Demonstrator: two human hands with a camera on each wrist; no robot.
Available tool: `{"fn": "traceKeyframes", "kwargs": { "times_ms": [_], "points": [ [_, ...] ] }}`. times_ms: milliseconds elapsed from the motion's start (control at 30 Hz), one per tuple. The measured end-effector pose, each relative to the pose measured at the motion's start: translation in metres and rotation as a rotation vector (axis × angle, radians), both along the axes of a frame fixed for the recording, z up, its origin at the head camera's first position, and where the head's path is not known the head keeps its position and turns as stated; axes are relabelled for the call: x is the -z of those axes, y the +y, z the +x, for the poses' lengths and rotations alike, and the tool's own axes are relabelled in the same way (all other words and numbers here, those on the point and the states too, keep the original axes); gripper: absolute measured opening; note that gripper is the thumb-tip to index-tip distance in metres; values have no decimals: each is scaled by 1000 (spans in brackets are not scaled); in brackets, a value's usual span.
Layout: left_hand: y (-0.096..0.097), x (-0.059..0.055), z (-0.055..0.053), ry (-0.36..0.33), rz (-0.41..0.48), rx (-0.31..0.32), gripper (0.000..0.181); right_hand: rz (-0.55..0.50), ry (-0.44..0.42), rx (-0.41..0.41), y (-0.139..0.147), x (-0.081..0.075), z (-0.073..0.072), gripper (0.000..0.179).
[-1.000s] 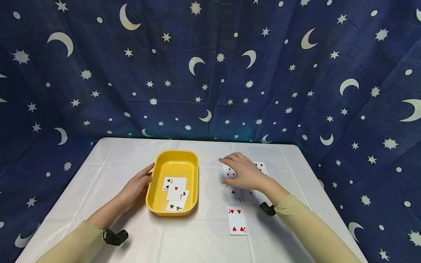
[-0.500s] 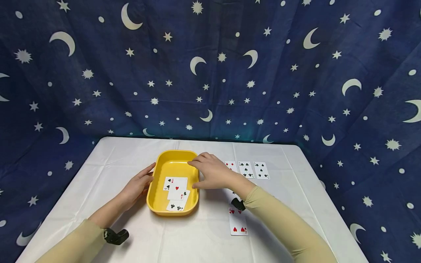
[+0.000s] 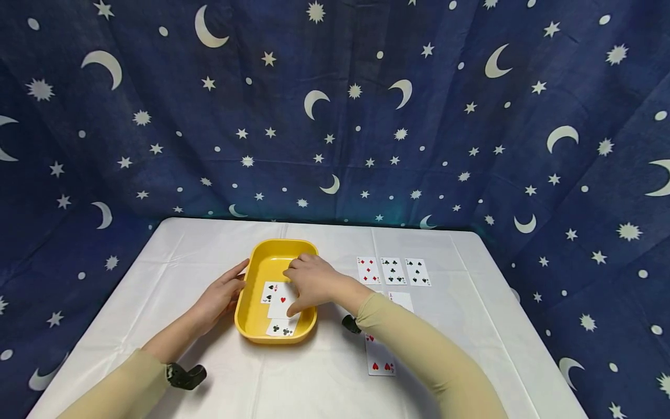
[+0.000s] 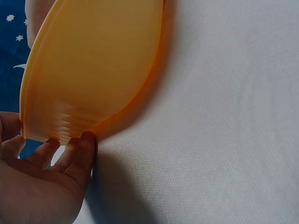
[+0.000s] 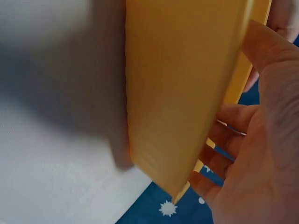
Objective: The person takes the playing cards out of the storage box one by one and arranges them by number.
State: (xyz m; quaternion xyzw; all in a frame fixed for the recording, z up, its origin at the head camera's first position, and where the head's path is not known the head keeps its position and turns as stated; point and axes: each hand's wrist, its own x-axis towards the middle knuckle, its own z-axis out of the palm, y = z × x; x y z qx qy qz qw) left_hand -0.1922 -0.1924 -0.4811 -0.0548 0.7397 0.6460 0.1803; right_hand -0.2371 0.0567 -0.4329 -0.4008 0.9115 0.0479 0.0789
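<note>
Nearest, the heart card (image 3: 379, 362) lies on the bench (image 3: 303, 384), right of bottom centre, partly hidden by the right sleeve (image 3: 429, 355). The tray (image 3: 275, 340) sits left of centre. The left hand (image 3: 217, 299) is open, fingers against its left wall. The right hand (image 3: 315, 285) has moved from the far row (image 3: 394, 272) into the tray; it is open over the tray cards (image 3: 278, 305), contact unclear. Work thus shifts to the tray. The far row, right of centre, is now uncovered.

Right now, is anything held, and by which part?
Nothing clearly: the left hand touches the outside of the yellow tray; whether the right hand pinches the ace of hearts is unclear.
</note>
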Motion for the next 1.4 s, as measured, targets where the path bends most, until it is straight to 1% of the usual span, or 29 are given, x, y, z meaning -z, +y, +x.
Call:
{"fn": "traceKeyframes", "kwargs": {
  "times_ms": [200, 300, 467, 700, 933, 1133, 1400],
  "points": [
    [1, 1, -1, -3, 1, -6, 65, 94, 0, 9, -10, 12, -2, 86],
    [2, 1, -2, -2, 7, -6, 65, 118, 1, 15, -12, 16, -3, 86],
    [3, -1, -1, 2, 17, -3, 66, 147, 17, 23, -14, 19, -4, 90],
    [2, -1, -1, 2, 15, -1, 66, 155, 24, 33, -15, 23, -4, 92],
    [1, 0, -1, 9, 20, 2, 66, 156, 33, 28, -18, 25, -3, 87],
    [0, 1, -3, 7, 14, 0, 65, 146, 23, 40, -19, 26, -3, 81],
    [0, 2, -2, 7, 4, -3, 65, 138, 16, 44, -20, 26, -2, 79]
  ]
}}
